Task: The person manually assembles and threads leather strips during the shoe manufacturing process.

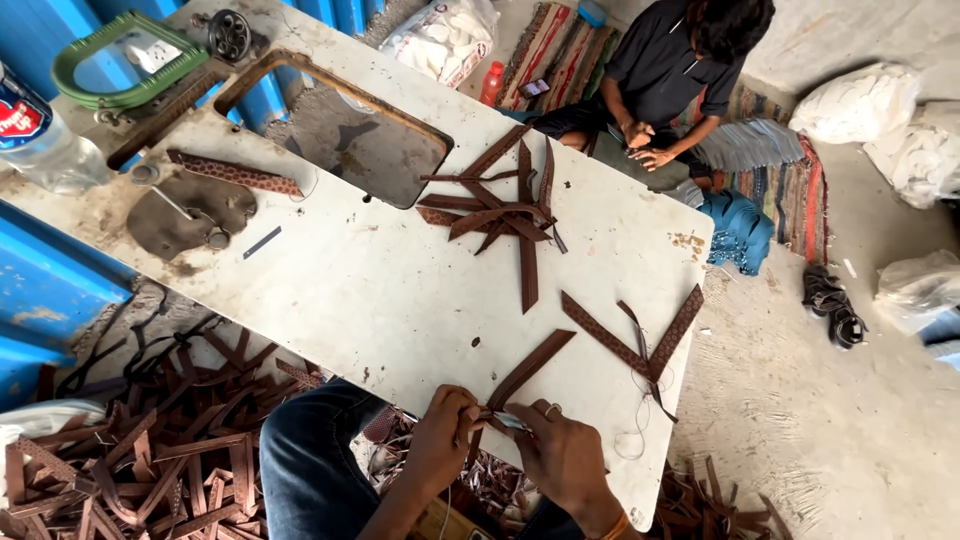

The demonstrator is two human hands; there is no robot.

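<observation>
Both hands [500, 440] apparently pinched together.

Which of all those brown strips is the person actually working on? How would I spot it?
Start at the white table and follow its near edge to the two hands, left hand and right hand. The V-shaped brown strap pinched between them is the one; unlike the loose pile farther up, it alone is held.

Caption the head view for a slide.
Left hand and right hand hold a brown strap at the table edge.
</observation>
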